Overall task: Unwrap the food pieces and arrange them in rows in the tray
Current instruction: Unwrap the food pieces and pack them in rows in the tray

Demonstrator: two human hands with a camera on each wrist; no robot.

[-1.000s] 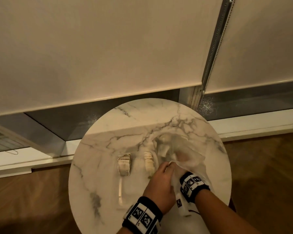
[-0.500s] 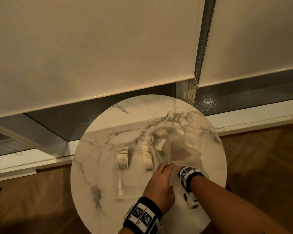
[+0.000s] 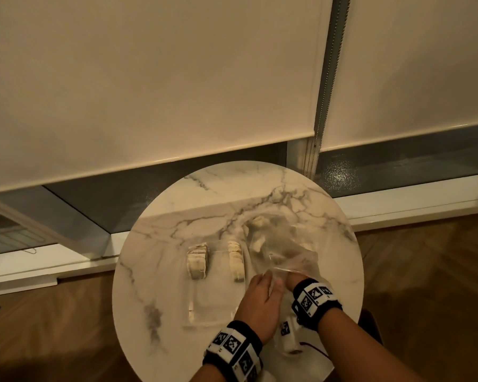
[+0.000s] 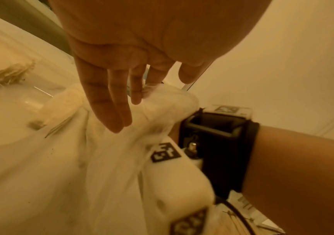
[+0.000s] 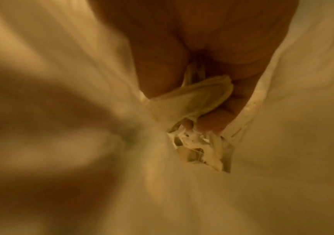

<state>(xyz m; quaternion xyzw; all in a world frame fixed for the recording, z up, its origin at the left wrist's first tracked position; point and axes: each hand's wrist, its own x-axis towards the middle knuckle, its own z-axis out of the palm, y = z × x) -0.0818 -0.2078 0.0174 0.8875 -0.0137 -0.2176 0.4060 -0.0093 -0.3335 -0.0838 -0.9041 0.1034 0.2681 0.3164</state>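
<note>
Right wrist: right hand point(image 5: 212, 52) fingers point(image 5: 212, 122) pinch food piece point(image 5: 192, 98) inside bag point(image 5: 283, 143).

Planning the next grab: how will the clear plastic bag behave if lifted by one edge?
Likely floppy: the bag lies crumpled and folds where the left hand pinches it. Probably light, being thin see-through film. The food pieces inside may slide and shift its weight.

Two food stacks point(image 3: 196, 260) point(image 3: 236, 260) in one clear tray point(image 3: 204, 317); one plastic bag point(image 3: 284, 249); two hands point(image 3: 257, 304) point(image 3: 294, 281).
</note>
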